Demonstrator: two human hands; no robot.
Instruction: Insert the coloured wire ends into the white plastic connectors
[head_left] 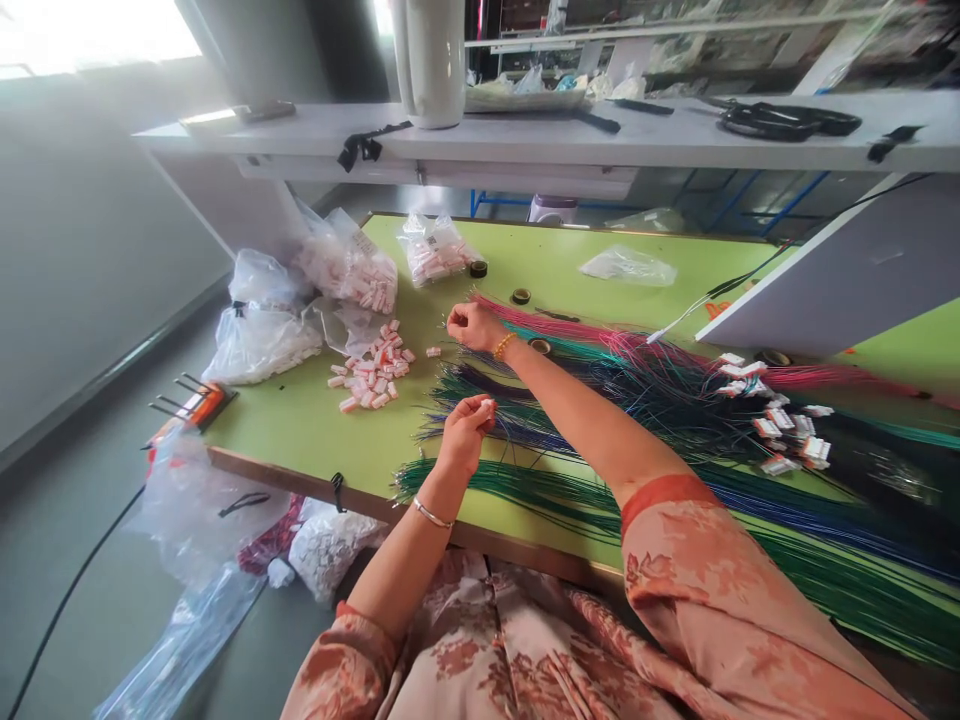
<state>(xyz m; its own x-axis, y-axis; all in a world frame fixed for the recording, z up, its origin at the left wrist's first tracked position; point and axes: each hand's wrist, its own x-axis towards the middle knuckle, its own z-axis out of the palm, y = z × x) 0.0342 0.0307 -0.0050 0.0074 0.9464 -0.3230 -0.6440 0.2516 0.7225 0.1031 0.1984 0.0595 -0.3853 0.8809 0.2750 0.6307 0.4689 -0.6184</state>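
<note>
My left hand (463, 435) is closed in a pinch on a small white connector housing (488, 407), above the wire bundles. Farther from me, my right hand (472, 326) has its fingers pressed together at the tips of the red wires (555, 320); whatever is between them is too small to make out. Dark and blue wires lie between and under my hands, and green wires (517, 488) run along the near edge. Left of my right hand lies a single white-and-orange connector (433, 352), beside a loose pile of similar connectors (373, 370).
Bags of connectors (439, 250) and a white plastic bag (262, 335) sit at the back left. Wired connectors (795, 430) cluster on the right. Tape rolls (520, 296) lie behind the wires. A shelf (525, 150) spans the back; an orange pronged holder (201, 405) is at the left edge.
</note>
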